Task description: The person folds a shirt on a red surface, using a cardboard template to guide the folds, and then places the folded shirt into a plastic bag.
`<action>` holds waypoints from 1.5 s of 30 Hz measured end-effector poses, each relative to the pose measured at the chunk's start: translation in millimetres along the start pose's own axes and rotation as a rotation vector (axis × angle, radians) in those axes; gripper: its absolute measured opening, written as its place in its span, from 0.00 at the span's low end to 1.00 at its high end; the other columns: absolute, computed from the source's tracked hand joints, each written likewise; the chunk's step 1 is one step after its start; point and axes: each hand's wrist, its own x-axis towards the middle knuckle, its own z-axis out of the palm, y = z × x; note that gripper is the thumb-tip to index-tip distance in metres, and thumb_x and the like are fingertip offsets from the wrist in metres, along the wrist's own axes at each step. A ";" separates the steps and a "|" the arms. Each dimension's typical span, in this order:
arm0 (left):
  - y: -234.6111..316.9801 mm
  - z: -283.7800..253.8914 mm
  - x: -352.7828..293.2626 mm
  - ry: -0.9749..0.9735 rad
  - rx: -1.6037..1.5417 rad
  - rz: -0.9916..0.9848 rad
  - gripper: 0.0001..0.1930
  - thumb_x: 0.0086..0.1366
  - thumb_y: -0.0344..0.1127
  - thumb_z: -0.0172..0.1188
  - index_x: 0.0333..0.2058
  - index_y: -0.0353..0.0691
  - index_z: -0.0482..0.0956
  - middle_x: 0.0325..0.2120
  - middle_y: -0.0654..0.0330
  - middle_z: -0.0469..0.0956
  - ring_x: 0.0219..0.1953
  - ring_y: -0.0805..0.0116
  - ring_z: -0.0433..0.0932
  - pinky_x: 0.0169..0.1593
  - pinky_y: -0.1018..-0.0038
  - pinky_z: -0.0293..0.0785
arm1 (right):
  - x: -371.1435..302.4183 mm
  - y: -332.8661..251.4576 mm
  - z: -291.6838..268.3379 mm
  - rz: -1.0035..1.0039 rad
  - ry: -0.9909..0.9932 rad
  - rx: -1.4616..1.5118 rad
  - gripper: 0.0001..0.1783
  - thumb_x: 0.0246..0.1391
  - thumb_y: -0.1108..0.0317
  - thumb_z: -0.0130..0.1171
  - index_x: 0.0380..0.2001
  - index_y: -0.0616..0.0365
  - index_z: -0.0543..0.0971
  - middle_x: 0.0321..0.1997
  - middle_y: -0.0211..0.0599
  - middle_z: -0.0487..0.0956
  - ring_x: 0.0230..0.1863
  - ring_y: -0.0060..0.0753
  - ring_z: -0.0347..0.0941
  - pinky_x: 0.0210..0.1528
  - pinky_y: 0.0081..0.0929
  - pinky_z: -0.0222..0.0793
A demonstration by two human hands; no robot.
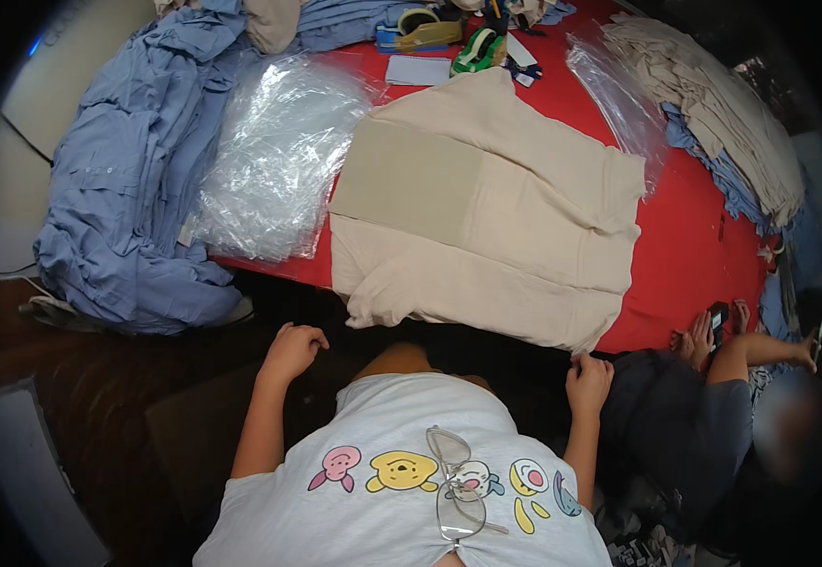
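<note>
A beige shirt (543,217) lies spread over the red table, its near edge hanging at the front. A flat grey-beige rectangular board (409,178) rests on the left half of the shirt. At the shirt's near right corner my right hand (589,383) is closed, its fingertips pinching the cloth edge. My left hand (295,350) is off the table's front edge, left of the shirt's near left corner. Its fingers are loosely bent and apart, with nothing in them.
Clear plastic bags (274,156) are stacked left of the shirt, beside piled blue shirts (113,198). Tape dispensers (479,49) stand at the back. More plastic bags (619,104) and folded beige garments (713,113) lie right. A person (704,406) sits close on my right, holding a phone (718,321).
</note>
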 end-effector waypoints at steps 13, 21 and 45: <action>87.7 9.8 196.6 0.346 0.357 0.223 0.40 0.71 0.53 0.64 0.78 0.56 0.60 0.82 0.53 0.44 0.83 0.44 0.39 0.80 0.39 0.35 | 168.8 -60.5 31.2 -0.246 0.112 -0.011 0.46 0.69 0.46 0.59 0.81 0.51 0.56 0.87 0.53 0.49 0.86 0.56 0.41 0.84 0.59 0.37; 139.3 -84.3 313.0 0.537 -0.121 0.360 0.25 0.66 0.39 0.69 0.58 0.34 0.77 0.62 0.45 0.74 0.67 0.44 0.71 0.73 0.52 0.63 | 316.6 56.4 -3.9 0.196 0.500 0.423 0.31 0.67 0.60 0.66 0.66 0.66 0.74 0.54 0.47 0.81 0.45 0.42 0.82 0.49 0.40 0.79; 199.6 -119.3 441.7 0.521 -0.516 0.433 0.14 0.74 0.27 0.62 0.56 0.33 0.77 0.55 0.51 0.80 0.49 0.66 0.86 0.49 0.73 0.82 | 467.3 -1.8 -11.5 0.251 0.880 0.640 0.17 0.69 0.73 0.63 0.57 0.63 0.75 0.54 0.38 0.79 0.50 0.30 0.79 0.57 0.29 0.77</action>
